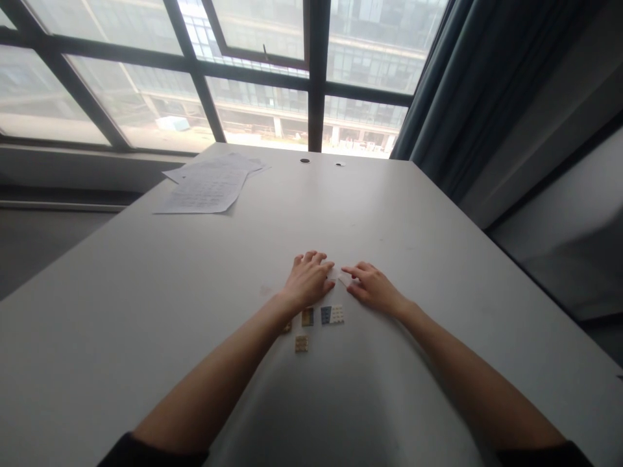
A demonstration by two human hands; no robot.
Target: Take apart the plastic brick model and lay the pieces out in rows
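Note:
A small white piece (343, 278), perhaps paper, lies on the table between my two hands. My left hand (309, 279) rests palm down with its fingers spread, its thumb and fingertips close to the left side of that piece. From the other side, my right hand (372, 285) touches the piece, with index finger stretched out and thumb apart. Nearer to me are small studded building plates: a dark blue-grey one (326, 315) beside a white one (337, 314), a brown-and-grey one (307, 316), and a tan one (301, 344). Another tan plate (287, 328) is partly hidden by my left wrist.
Printed paper sheets (204, 188) lie overlapping at the far left of the white table (413, 220). Two round cable holes show at the far edge, including a dark one (304, 161). Windows stand behind, with a dark curtain (452, 97) at the right.

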